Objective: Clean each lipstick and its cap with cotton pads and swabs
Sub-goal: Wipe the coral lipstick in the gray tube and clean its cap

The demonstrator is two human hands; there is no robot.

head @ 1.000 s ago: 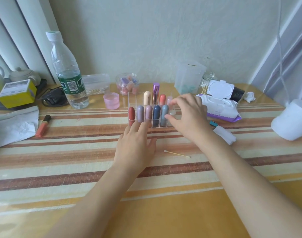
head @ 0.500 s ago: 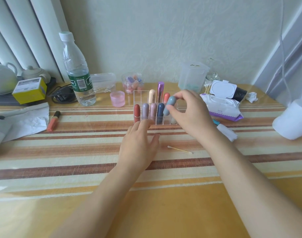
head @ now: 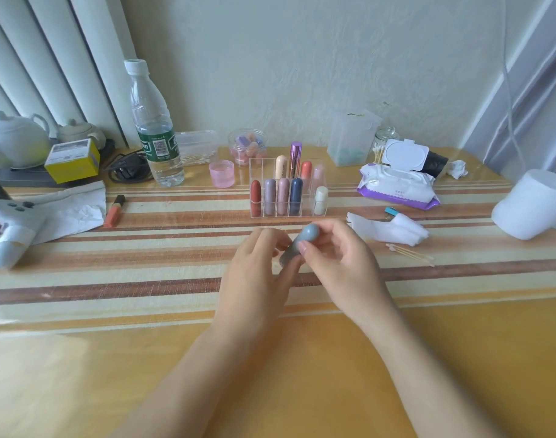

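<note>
A grey-blue lipstick (head: 302,243) is held tilted above the striped table between both hands. My right hand (head: 336,263) pinches its rounded cap end; my left hand (head: 254,273) grips its lower end. Behind them stands a clear acrylic organizer (head: 305,213) with several capped lipsticks in red, mauve, pink, navy, cream and coral, plus a tall purple tube (head: 295,159). Cotton swabs (head: 409,254) lie on the table to the right, beside white cotton pads (head: 393,230). An orange lip gloss (head: 115,210) lies at the left.
A water bottle (head: 153,128), a pink jar (head: 221,174), a jar of small sponges (head: 247,146) and a wet-wipe pack (head: 396,184) line the back. At the far right sits a white roll (head: 535,207). Crumpled paper (head: 68,213) and a grey handheld device (head: 11,235) lie at the left.
My right hand lifted the grey-blue lipstick out of the organizer and brought it toward me. My left hand rose from the table and took its lower end.
</note>
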